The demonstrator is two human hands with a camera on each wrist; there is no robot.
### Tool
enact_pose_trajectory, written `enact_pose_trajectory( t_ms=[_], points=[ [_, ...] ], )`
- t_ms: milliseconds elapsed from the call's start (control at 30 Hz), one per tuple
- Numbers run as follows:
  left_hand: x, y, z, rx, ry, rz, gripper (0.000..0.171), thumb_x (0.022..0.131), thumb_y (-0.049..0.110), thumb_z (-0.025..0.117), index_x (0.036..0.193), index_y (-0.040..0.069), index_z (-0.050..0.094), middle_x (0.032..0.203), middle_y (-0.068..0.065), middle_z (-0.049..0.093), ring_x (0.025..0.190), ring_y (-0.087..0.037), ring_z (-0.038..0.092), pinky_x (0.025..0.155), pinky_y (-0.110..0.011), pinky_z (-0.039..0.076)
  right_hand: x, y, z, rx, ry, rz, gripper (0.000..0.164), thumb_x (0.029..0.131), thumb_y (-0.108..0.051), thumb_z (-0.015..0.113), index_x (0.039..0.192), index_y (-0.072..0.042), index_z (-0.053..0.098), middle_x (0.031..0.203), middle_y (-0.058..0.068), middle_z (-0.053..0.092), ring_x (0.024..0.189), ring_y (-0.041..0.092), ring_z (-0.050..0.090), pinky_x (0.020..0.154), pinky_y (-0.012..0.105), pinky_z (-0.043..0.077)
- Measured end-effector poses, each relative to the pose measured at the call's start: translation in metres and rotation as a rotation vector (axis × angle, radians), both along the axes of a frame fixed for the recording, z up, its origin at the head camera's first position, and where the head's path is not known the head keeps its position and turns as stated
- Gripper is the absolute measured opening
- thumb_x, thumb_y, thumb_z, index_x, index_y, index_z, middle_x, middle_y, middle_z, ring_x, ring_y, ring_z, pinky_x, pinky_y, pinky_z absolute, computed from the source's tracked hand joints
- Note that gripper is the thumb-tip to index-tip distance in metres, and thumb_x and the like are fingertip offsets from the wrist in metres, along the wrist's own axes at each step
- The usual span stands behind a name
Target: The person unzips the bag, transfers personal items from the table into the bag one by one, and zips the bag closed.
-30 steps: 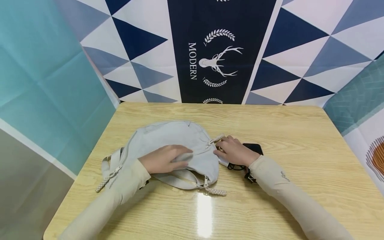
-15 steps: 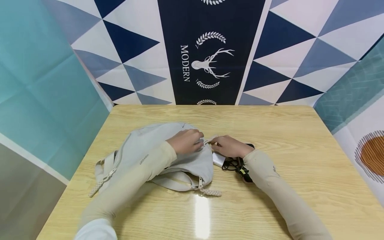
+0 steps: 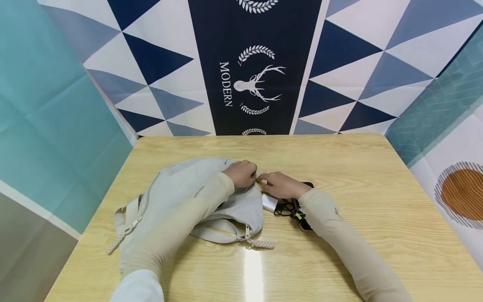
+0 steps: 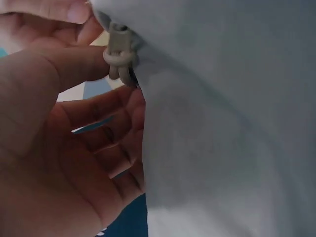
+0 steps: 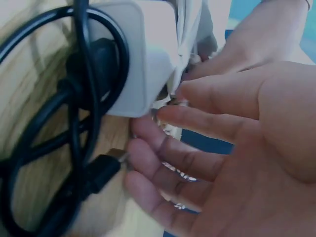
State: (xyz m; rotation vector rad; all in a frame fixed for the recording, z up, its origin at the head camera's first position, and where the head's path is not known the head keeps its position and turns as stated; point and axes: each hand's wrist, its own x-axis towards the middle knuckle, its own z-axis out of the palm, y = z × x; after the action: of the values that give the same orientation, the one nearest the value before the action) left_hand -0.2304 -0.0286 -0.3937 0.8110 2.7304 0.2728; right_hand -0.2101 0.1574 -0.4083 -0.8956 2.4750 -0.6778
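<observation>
Left hand (image 3: 241,173) pinched on zip pull (image 4: 120,52); right hand (image 3: 281,185) pinched on grey bag's (image 3: 185,176) edge

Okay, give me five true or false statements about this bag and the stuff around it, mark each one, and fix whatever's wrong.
1. The bag lies on a wooden table. True.
2. In the head view, the white charger lies left of the bag. False: the white charger is right of it.
3. The left hand and right hand are at the same end of the bag. True.
4. The cable plugged into the white charger is red. False: the cable is black.
5. The cloth behind the table shows the word MODERN. True.
</observation>
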Motion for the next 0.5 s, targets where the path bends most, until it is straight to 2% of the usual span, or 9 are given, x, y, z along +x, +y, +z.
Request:
enact_pose_trajectory(
  t_ms=[100,200,367,500],
  points=[
    [0.001,-0.006,-0.002,0.066,-0.005,0.02,0.007,0.097,0.016,0.063,0.093,0.011,0.064,0.08,-0.001,0.062,0.066,-0.015,0.055,0.063,-0.03,0.046,0.0,-0.007,-0.005,-0.016,0.049,-0.009,0.028,0.105,-0.017,0.05,0.124,-0.004,0.066,0.091,0.007,0.068,0.057,0.011,0.05,0.064,0.032,0.043],
    [0.003,-0.012,0.0,0.154,0.006,0.043,0.005,0.097,0.015,0.063,0.096,0.01,0.061,0.08,-0.002,0.061,0.066,-0.015,0.056,0.062,-0.028,0.046,0.0,-0.011,-0.008,-0.03,0.068,-0.032,0.023,0.104,-0.021,0.052,0.106,-0.008,0.071,0.071,0.002,0.061,0.052,0.012,0.048,0.057,0.03,0.041],
    [0.011,-0.025,0.011,0.353,-0.002,0.079,0.012,0.093,0.005,0.061,0.095,0.011,0.051,0.077,-0.003,0.056,0.064,-0.014,0.05,0.061,-0.026,0.042,0.001,-0.015,-0.01,-0.042,0.049,-0.07,0.032,0.104,-0.027,0.054,0.079,-0.011,0.065,0.059,-0.001,0.051,0.047,0.012,0.043,0.052,0.029,0.038],
    [0.023,-0.035,0.019,0.429,0.028,0.068,0.015,0.091,0.001,0.061,0.097,0.01,0.05,0.077,-0.002,0.056,0.065,-0.013,0.051,0.062,-0.025,0.043,0.0,-0.016,-0.013,-0.031,0.013,-0.08,0.035,0.105,-0.028,0.053,0.075,-0.012,0.06,0.058,0.0,0.048,0.046,0.012,0.039,0.051,0.028,0.036]
  ],
)
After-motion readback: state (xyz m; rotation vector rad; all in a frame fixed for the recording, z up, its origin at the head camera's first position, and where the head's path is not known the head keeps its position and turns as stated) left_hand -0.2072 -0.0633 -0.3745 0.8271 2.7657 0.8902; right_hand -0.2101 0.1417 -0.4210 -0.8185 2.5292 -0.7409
